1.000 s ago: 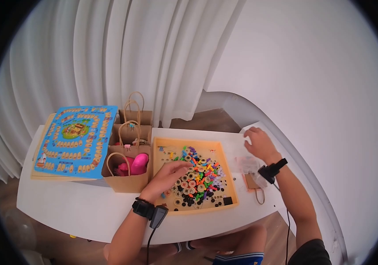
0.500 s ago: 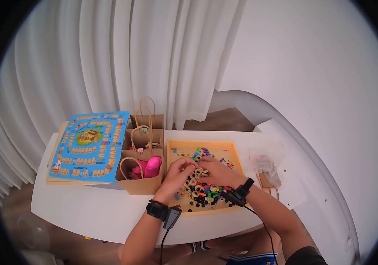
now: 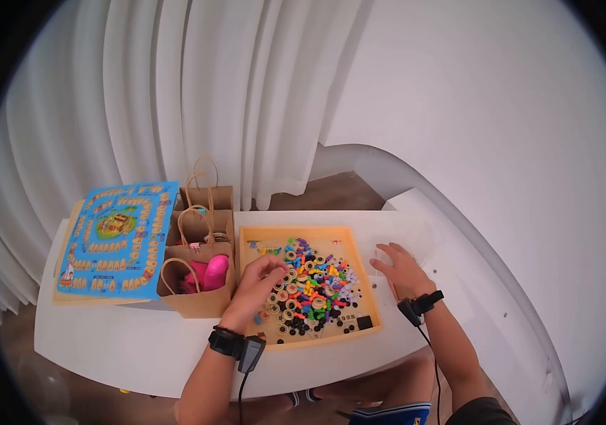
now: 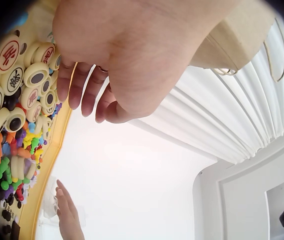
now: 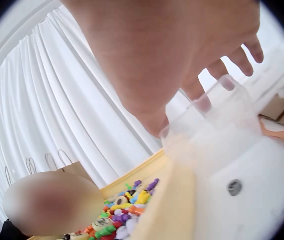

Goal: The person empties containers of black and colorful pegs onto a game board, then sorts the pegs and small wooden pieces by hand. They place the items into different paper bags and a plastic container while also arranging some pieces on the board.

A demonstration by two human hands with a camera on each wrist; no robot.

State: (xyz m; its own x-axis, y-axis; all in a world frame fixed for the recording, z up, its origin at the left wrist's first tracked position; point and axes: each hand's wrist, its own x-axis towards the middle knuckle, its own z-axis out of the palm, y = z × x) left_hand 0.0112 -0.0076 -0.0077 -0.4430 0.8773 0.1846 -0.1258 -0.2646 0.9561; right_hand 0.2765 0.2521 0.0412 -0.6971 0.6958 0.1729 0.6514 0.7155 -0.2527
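Observation:
My left hand (image 3: 257, 285) hovers over the left part of a yellow-rimmed tray (image 3: 370, 315), its fingers loosely bent and nothing visible in them. Below it lie round cream xiangqi pieces (image 4: 13, 80) with red or black characters, heaped with small coloured pawns (image 3: 317, 280) and black discs. My right hand (image 3: 403, 273) is beyond the tray's right side, fingers spread, above a clear plastic bag (image 5: 217, 130). In the right wrist view the bag's upright edge overlaps the thumb and fingertips.
Brown paper bags (image 3: 207, 306) with looped handles stand in a row left of the tray; the front one holds a pink object (image 3: 212, 273). Beside them a blue game board (image 3: 122, 241) lies on the white table (image 3: 112, 340). A white curtain (image 3: 147, 106) hangs behind.
My right hand came from the table's right side to meet the left over the tray, then moved back right to the plastic bag. My left hand stayed over the tray.

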